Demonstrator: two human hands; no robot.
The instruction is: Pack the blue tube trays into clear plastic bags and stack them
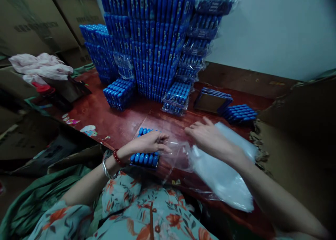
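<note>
My left hand (pixel 151 142) reaches across a pack of blue capsule-shaped pieces (pixel 144 158) lying on the red table, hiding its middle. Its fingertips close on the edge of a thin clear plastic bag (pixel 180 155), which spreads to the right. My right hand (pixel 206 135) hovers beyond that bag with its fingers apart, slightly blurred, and nothing shows in them. Under my right forearm lies a pile of clear plastic bags (pixel 223 178), with more plastic bags (pixel 236 140) beyond the arm.
Tall stacks of blue packs (pixel 149 40) stand at the back, some bagged packs (pixel 177 94) among them. Flat blue-edged cards (pixel 213 100) and another blue pack (pixel 241 113) sit at the right. A red-lidded bottle (pixel 49 94) and a pink cloth (pixel 42 66) are at the left, near cardboard boxes (pixel 34 22).
</note>
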